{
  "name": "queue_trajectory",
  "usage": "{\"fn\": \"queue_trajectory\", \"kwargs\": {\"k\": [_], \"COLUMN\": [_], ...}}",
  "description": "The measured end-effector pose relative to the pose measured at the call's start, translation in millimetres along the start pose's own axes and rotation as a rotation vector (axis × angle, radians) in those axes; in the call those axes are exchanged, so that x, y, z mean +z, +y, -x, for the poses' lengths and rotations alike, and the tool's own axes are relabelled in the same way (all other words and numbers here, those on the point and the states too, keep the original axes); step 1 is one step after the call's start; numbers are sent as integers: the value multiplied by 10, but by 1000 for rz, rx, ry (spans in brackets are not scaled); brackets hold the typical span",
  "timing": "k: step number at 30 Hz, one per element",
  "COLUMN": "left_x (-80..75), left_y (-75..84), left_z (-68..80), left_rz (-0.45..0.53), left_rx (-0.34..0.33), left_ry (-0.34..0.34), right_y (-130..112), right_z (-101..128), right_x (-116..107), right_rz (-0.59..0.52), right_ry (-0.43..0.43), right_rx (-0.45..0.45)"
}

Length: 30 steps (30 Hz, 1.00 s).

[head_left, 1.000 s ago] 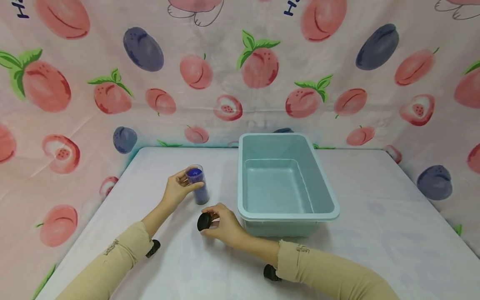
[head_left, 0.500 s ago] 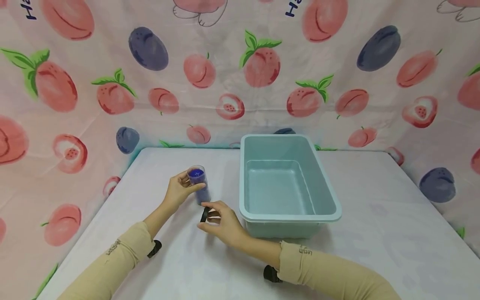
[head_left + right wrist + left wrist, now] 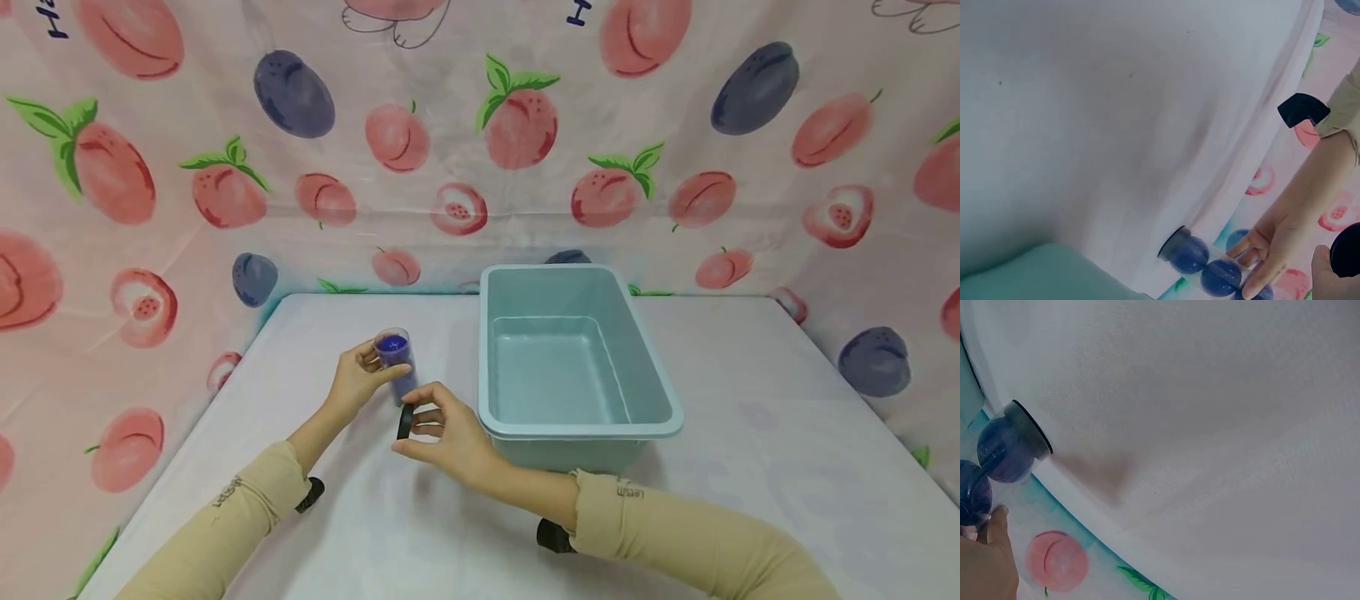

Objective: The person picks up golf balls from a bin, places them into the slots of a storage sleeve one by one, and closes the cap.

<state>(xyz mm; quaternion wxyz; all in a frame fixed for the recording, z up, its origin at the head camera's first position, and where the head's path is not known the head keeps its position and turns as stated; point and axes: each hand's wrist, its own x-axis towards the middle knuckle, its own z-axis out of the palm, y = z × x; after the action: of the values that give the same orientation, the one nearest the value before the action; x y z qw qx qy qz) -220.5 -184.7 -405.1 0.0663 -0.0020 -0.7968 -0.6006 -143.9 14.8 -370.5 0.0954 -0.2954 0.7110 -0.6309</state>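
Observation:
A clear tube-like jar [image 3: 395, 360] filled with blue balls stands uncapped on the white table [image 3: 750, 433]. My left hand [image 3: 360, 377] grips it from the left. My right hand [image 3: 441, 433] pinches a black round lid [image 3: 405, 421] edge-on, just in front of the jar's base. In the left wrist view the jar [image 3: 1005, 445] shows with its dark base on the cloth and my thumb [image 3: 994, 550] below it. The right wrist view shows the jar [image 3: 1200, 262], the left hand [image 3: 1285, 231] around it, and the lid [image 3: 1347, 250] at the frame's edge.
A pale green plastic tub [image 3: 652, 425] stands empty right of the hands, close to my right wrist. A peach-and-plum printed cloth [image 3: 187, 192] hangs behind and beside the table. Bare tabletop lies to the right and in front.
My right hand has raised the black lid off the table, turned it edge-on and brought it closer to the jar. The left hand and the jar have stayed put.

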Motion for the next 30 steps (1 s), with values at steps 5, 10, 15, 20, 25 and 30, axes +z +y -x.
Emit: {"fn": "queue_trajectory", "kwargs": {"k": [5, 10, 15, 20, 25, 30], "left_x": [-27, -50, -66, -93, -122, -140], "left_y": [-43, -63, -71, -92, -101, -120], "left_z": [-60, -127, -169, -211, -278, -356], "left_rz": [3, 20, 26, 21, 18, 24], "left_rx": [46, 26, 7, 25, 36, 40], "left_ry": [-2, -25, -35, -45, -63, -79], "right_y": [-82, -156, -288, -390, -473, -579], "right_z": [-49, -114, -169, -250, -338, -427], "right_x": [-9, -33, -80, -140, -200, -244], "right_rz": [14, 27, 59, 70, 78, 77], "right_ry": [-13, 0, -11, -14, 11, 20], "right_rx": [-17, -34, -25, -36, -18, 5]}}
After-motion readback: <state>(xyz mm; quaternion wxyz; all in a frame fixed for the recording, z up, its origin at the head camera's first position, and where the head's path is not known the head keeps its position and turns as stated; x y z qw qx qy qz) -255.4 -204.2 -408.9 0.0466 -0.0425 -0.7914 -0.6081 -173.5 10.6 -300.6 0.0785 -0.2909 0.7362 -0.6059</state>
